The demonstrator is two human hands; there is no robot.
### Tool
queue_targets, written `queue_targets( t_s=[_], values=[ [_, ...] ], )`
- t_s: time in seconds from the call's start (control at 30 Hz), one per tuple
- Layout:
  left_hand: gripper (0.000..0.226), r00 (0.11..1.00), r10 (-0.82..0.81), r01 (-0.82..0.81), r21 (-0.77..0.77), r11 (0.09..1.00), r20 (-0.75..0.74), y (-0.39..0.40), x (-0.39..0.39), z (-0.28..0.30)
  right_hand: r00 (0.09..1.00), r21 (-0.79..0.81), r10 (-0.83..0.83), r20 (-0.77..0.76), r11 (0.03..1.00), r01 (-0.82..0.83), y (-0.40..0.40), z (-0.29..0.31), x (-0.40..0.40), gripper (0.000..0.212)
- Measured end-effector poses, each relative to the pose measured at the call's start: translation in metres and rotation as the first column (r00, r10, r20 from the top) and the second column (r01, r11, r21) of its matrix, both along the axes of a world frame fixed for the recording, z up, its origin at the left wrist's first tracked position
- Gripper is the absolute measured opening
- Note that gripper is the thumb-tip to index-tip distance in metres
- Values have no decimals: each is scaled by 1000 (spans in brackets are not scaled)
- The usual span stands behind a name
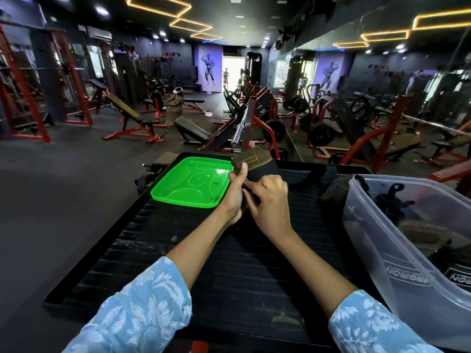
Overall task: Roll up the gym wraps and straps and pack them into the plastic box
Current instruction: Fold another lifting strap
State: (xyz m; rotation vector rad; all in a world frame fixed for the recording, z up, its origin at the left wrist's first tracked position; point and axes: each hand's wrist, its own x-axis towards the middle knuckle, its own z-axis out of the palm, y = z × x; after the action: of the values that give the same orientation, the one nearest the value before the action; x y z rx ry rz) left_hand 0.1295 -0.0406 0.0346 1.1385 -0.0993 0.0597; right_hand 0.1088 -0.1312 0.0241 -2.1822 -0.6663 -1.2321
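Platform: a black ribbed rubber platform [229,263] carries every item listed below.
Box: a clear plastic box [377,240] stands at the platform's right edge, with dark straps [390,200] and a brown pad inside.
Lid: a bright green plastic lid [188,197] lies flat at the far left corner.
Wrap: a brown stitched wrap with a black strap [251,157] is lifted above the platform, just beside the lid.
Left hand [235,192]: fingers curled around the wrap's lower part, thumb up.
Right hand [271,200]: fingers bent on the black strap, apparently pinching it; contact is partly hidden.
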Motion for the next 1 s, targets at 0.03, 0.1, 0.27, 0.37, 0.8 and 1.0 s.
queue_targets(
  t_s=[0.03, 0.1, 0.27, 0.37, 0.8, 1.0],
  values=[
    [39, 1000, 7, -7, 6, 1000, -9, 0, 1, -1, 999, -29, -31, 37, 999, 32, -1, -1, 1, 28],
    [15, 998, 55, -55, 27, 998, -12, 0, 3, -1, 998, -69, -28, 56, 997, 32, -3, -3, 4, 29],
    [11, 986, 163, -163, 6, 987, -34, 7, 1, 2, 944, 350, 310, -116, 902, -253, -8, 4, 7, 25],
    [19, 993, 121, -121, 140, 983, 11, 6, -3, -1, 961, 605, 198, -193, 795, -43, -14, 11, 11, 23],
    [69, 992, 70, -31, 333, 943, -107, -24, -21, 0, 730, 760, 307, -611, 486, 431, -23, 10, 15, 69],
    [67, 824, 557, -457, 452, 766, -109, -28, -21, -12, 672, 738, 367, -643, 531, 416, -6, -6, 17, 71]
  ],
)
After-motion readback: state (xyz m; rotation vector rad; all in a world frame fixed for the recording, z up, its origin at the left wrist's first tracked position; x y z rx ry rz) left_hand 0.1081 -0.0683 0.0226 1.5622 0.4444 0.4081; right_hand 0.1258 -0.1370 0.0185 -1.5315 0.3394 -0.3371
